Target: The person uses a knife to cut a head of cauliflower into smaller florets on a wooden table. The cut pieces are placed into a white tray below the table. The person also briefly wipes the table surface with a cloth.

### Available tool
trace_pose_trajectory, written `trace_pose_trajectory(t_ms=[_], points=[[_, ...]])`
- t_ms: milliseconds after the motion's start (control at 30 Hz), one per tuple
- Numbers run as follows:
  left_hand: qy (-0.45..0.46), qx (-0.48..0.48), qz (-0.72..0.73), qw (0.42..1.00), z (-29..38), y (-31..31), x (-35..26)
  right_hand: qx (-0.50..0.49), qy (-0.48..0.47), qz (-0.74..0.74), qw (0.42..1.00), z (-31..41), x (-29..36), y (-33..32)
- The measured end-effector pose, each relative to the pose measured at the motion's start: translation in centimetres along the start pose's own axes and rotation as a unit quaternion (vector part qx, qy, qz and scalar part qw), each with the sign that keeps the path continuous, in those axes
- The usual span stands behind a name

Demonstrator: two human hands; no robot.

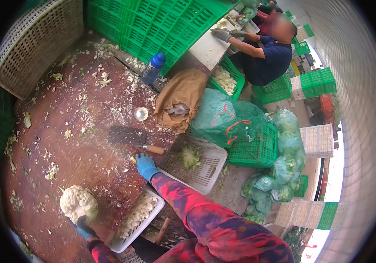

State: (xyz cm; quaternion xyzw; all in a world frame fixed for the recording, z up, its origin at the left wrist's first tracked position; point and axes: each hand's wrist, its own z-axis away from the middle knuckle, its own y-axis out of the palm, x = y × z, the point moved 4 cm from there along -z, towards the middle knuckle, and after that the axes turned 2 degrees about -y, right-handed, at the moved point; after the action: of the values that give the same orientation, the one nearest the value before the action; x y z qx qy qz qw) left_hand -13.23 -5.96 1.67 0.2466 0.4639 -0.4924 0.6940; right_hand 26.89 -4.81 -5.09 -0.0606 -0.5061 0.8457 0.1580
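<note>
My left hand, in a blue glove with a dark palm, holds a whole cauliflower head at the lower left of the brown tabletop. My right hand, also gloved in blue, rests at the table's edge, with a small yellow-handled tool at its fingertips; the fingers partly hide it. Just beyond that hand lies a cleaver with a wooden handle, flat on the table. A white crate of cut cauliflower florets stands below the table edge between my arms.
A white basket with leaves is right of my right hand. Beyond it are a green net bag, a brown cloth bag and a blue bottle. Crates stand at the table's far side. A person sits at the upper right.
</note>
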Motion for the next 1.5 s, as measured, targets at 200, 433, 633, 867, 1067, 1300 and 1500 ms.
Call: trace_pose_trajectory(t_ms=[200, 433, 633, 867, 1067, 1300, 1500], points=[[-0.023, -0.005, 0.014, 1.000, -0.3, 0.0, 0.5, -0.017, -0.012, -0.043, 0.999, 0.1, -0.5, -1.4], [0.016, -0.017, -0.021, 1.000, 0.4, 0.5, -0.5, -0.001, -0.011, -0.022, 1.000, 3.4, -2.6, -0.5], [-0.011, -0.015, 0.033, 0.999, 0.1, 0.1, 0.2, -0.013, 0.084, -0.049, 0.995, 7.4, -6.3, 1.8], [0.000, -0.013, 0.012, 1.000, -0.3, -0.2, 0.5, 0.006, 0.116, -0.134, 0.984, 12.3, -9.2, 5.0], [-0.011, -0.008, -0.024, 1.000, -0.7, -0.6, 0.9, 0.005, 0.118, -0.161, 0.980, 15.1, -9.5, 7.3], [-0.051, -0.014, 0.007, 0.999, -1.2, -0.8, 1.2, 0.033, 0.127, -0.145, 0.981, 18.2, -9.8, 8.5], [0.010, -0.030, 0.043, 0.999, -0.2, 0.2, 0.7, 0.063, 0.143, -0.094, 0.983, 20.9, -11.0, 8.6]])
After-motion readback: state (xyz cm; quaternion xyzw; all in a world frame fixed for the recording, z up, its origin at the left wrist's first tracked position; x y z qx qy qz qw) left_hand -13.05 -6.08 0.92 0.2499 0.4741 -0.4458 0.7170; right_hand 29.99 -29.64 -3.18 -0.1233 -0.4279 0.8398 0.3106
